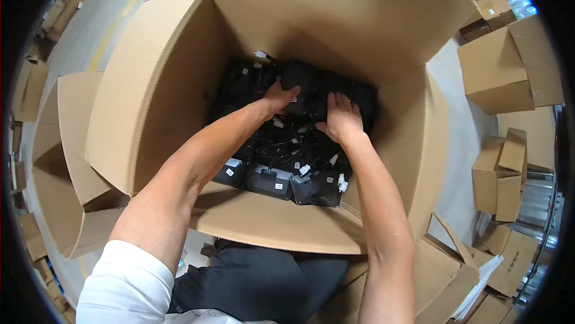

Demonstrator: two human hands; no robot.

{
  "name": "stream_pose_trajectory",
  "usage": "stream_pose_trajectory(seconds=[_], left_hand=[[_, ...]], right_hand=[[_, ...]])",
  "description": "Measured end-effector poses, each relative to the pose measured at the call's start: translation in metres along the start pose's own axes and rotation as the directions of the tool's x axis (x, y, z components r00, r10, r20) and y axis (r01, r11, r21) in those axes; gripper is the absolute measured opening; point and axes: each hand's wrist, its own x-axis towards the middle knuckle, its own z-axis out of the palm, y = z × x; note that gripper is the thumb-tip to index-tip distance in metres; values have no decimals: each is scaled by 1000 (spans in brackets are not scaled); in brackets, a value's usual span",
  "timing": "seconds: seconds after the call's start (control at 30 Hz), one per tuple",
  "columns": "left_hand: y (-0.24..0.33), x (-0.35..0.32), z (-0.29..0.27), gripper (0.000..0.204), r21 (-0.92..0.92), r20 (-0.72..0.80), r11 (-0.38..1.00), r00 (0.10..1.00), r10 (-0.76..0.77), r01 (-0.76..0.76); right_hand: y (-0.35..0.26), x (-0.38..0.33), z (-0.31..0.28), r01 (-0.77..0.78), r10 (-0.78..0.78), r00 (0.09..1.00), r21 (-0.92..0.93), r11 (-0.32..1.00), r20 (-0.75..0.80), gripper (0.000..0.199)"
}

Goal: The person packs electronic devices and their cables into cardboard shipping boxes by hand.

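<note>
Both my arms reach down into a large open cardboard box (281,228). Inside lie several flat black rectangular units with black cables and white connectors. Toward the far middle, my left hand (277,97) rests at the side of one black unit (300,75), thumb stretched apart across it; its other fingertips are partly hidden. My right hand (344,119) lies with fingers stretched out flat on another black unit (328,84) to the right. A near row holds more units, among them a black unit with a white label (268,183) and one beside a white connector (342,181).
Tall box flaps (144,84) stand up on the left and far sides. Another open carton (69,162) is at the left. Cartons (494,75) stand at the right, by a metal roller conveyor (537,198). A yellow line (114,30) marks the grey floor.
</note>
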Motion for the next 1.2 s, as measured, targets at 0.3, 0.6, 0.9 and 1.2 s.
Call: stream_pose_trajectory(seconds=[0.3, 0.6, 0.9, 1.2], left_hand=[[33, -31, 4, 70, 830, 74, 554, 997, 3, -63], [72, -256, -54, 50, 484, 481, 766, 860, 171, -423], [14, -317, -68, 28, 670, 358, 491, 822, 444, -557], [9, -313, -62, 28, 664, 296, 538, 843, 449, -519]], right_hand=[[96, -172, -112, 213, -156, 891, 88, 973, -426, 52], [167, -492, -95, -238, 574, 545, 543, 805, -612, 57], [154, -697, 257, -877, 855, 343, 459, 143, 389, 58], [86, -700, 318, -868, 903, 371, 427, 254, 216, 35]])
